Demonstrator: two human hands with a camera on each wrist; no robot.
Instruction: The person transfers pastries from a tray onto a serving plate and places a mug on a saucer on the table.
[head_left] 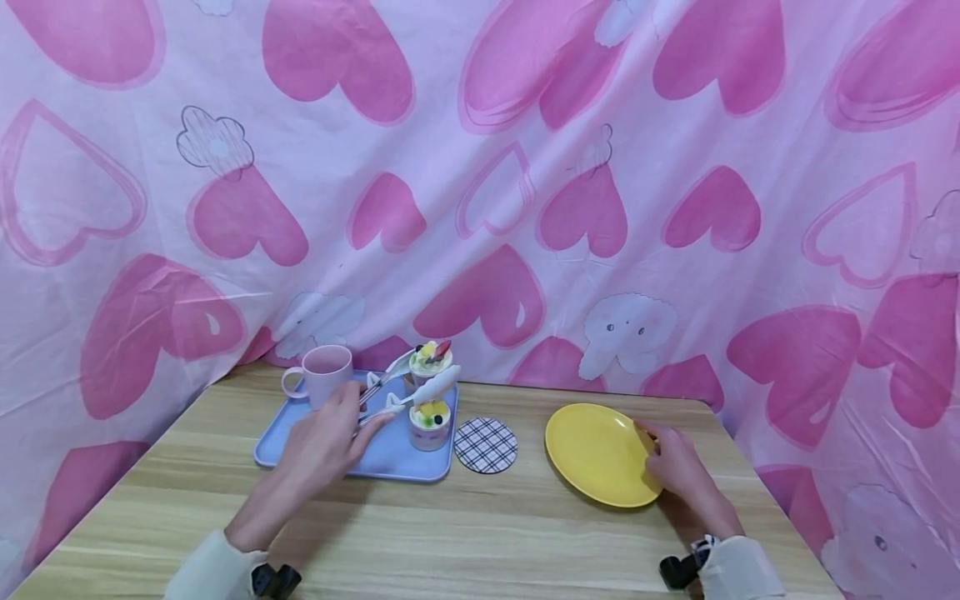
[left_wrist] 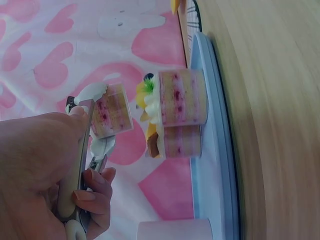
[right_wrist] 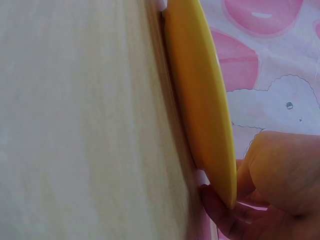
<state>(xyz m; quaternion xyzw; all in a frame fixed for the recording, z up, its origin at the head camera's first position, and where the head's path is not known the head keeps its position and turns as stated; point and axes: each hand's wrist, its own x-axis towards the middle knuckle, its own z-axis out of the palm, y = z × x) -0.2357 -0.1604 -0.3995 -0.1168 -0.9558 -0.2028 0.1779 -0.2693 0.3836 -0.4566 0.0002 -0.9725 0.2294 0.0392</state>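
1. Cannot see the middle of the tray (head_left: 390,465) under the left hand (head_left: 326,433) in the head view.
2. On the tray, cannot fully see the rear dessert cup (left_wrist: 184,142), overlapped by the nearer dessert cup (left_wrist: 182,97).
3. Above the tray, cannot make out the held dessert cup's (left_wrist: 114,114) topping behind the tongs (left_wrist: 92,93).
4. Right of the tray, cannot see the lower fingers of the right hand (head_left: 678,462) beneath the plate (head_left: 600,454) from the head view.

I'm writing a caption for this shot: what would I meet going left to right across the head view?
pink mug → front cake cup → checked coaster → yellow plate → right hand
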